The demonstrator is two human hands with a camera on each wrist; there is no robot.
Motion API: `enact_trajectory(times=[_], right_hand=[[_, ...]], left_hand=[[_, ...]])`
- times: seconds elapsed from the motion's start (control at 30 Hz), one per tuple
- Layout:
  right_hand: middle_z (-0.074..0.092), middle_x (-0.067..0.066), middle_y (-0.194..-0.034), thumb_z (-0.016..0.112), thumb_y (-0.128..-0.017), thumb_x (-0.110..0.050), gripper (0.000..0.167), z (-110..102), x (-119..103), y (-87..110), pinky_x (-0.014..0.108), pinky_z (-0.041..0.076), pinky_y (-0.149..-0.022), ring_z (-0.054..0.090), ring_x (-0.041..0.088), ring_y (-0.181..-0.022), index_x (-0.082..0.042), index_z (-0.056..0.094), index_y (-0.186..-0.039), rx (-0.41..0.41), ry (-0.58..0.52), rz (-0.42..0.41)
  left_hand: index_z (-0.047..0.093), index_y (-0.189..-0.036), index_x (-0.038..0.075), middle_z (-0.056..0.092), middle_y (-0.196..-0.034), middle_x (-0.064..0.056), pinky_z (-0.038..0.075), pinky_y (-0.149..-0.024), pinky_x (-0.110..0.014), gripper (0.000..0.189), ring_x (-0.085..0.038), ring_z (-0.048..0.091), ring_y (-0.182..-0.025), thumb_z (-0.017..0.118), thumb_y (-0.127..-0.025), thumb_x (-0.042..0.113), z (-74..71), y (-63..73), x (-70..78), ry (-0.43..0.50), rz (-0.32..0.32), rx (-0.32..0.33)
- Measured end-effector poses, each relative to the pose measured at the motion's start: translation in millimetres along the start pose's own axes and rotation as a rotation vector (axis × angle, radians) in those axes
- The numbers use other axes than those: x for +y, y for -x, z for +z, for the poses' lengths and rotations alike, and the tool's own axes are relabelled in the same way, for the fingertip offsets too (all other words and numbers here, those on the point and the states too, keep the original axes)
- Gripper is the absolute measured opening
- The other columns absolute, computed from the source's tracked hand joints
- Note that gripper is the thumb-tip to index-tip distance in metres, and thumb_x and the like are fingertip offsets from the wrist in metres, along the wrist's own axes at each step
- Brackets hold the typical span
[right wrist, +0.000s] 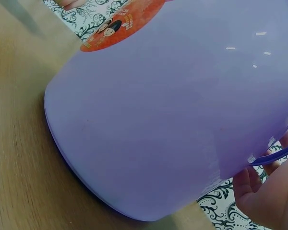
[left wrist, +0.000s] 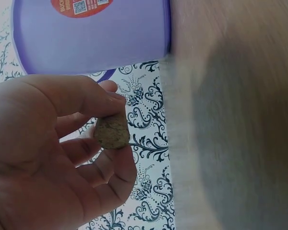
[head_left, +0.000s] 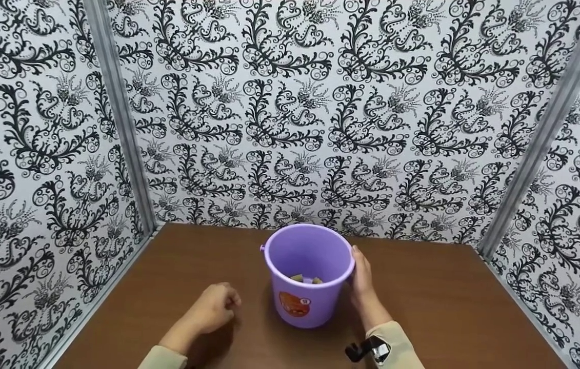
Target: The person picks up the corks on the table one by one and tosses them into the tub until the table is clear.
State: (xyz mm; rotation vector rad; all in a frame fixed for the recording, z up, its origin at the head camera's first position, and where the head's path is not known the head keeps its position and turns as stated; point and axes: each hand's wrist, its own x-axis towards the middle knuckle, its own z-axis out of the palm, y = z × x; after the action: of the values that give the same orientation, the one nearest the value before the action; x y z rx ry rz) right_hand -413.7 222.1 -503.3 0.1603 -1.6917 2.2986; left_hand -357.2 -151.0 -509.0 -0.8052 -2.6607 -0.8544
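A purple bucket [head_left: 315,302] with an orange oval label stands upright on the brown table. Inside, on its floor, lie a few small yellowish-brown pieces [head_left: 296,278]. Left of the bucket and apart from it, my left hand [head_left: 213,307] is raised over the table. Between thumb and fingers it pinches a small mottled brown piece [left wrist: 112,132] with a rounded outline; its exact kind is unclear. My right hand [head_left: 364,279] holds the bucket's right side near the rim, by the purple handle [right wrist: 273,157]. Part of its fingers is hidden there.
The brown table [head_left: 443,292] stretches out on both sides of the bucket. White panels with black scrolls [head_left: 290,128] enclose it at the back, left and right, joined by grey metal posts [head_left: 120,118]. A black strap with a clip [head_left: 369,350] sits on the right wrist.
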Motion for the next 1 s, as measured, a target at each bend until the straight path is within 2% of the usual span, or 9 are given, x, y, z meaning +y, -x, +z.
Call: enact_trajectory(times=[0.3, 0.47, 0.83, 1.0], right_hand=[[0.074, 0.013, -0.120, 0.038, -0.113, -0.036, 0.055, -2, -5, -0.6, 0.044, 0.055, -0.099, 0.069, 0.027, -0.108, 0.006, 0.061, -0.140, 0.008, 0.014, -0.022], [0.072, 0.015, -0.123, 0.035, -0.114, -0.034, 0.054, -3, -4, 0.4, 0.046, 0.054, -0.103, 0.068, 0.030, -0.112, 0.007, 0.060, -0.140, -0.007, 0.012, -0.007], [0.072, 0.014, -0.121, 0.037, -0.114, -0.034, 0.053, -2, -2, 1.5, 0.046, 0.054, -0.102, 0.068, 0.030, -0.111, 0.006, 0.063, -0.136, 0.007, 0.010, -0.020], [0.071, 0.019, -0.124, 0.037, -0.113, -0.033, 0.054, 0, 1, 0.2, 0.050, 0.052, -0.105, 0.066, 0.035, -0.114, 0.008, 0.061, -0.138, 0.006, 0.006, -0.022]], left_hand=[[0.074, -0.087, 0.009, 0.067, -0.089, 0.002, 0.056, -0.073, -0.030, 0.027, -0.013, 0.062, -0.084, 0.065, -0.071, -0.011, -0.9, -9.0, 7.9, 0.021, -0.020, -0.006], [0.077, -0.088, 0.006, 0.064, -0.088, 0.004, 0.054, -0.070, -0.027, 0.026, -0.011, 0.059, -0.081, 0.065, -0.072, -0.011, 1.9, -11.8, 13.5, 0.034, -0.036, -0.030], [0.076, -0.085, 0.004, 0.061, -0.082, 0.001, 0.053, -0.068, -0.025, 0.024, -0.013, 0.058, -0.076, 0.066, -0.070, -0.012, -9.2, -20.5, 29.1, -0.026, 0.024, 0.072], [0.075, -0.084, 0.005, 0.061, -0.081, 0.001, 0.053, -0.067, -0.025, 0.026, -0.013, 0.058, -0.076, 0.065, -0.068, -0.014, -12.6, -21.8, 31.1, -0.027, 0.014, 0.097]])
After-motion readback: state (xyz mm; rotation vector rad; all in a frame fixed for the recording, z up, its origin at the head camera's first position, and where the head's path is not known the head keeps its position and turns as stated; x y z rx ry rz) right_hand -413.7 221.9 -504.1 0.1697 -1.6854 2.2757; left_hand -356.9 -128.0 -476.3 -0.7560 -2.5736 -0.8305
